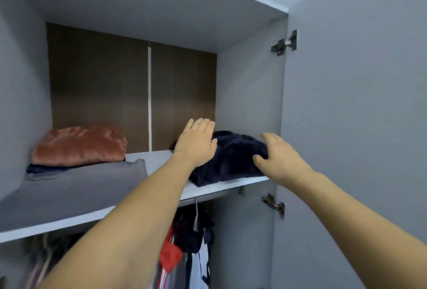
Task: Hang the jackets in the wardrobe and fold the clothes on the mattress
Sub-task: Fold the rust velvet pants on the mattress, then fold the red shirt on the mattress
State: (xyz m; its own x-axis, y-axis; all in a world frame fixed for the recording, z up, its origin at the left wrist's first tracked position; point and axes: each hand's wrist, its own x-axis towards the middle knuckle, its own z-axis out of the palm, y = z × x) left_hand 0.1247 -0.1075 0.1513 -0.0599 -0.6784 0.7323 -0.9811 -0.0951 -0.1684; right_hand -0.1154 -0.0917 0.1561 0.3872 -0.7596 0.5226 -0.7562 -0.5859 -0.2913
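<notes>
Left hand (196,142) spread flat on the dark navy garment (231,159), right hand (277,158) curling over its near edge on the wardrobe shelf (161,160): from the head view I judge it soft, plush, light, best gripped by both sides.

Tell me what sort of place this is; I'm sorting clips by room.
Most likely a bedroom, seen from inside an open wardrobe: a shelf with folded clothes such as the dark blue garment, hanging clothes on a rail below, and a hinged door.
</notes>
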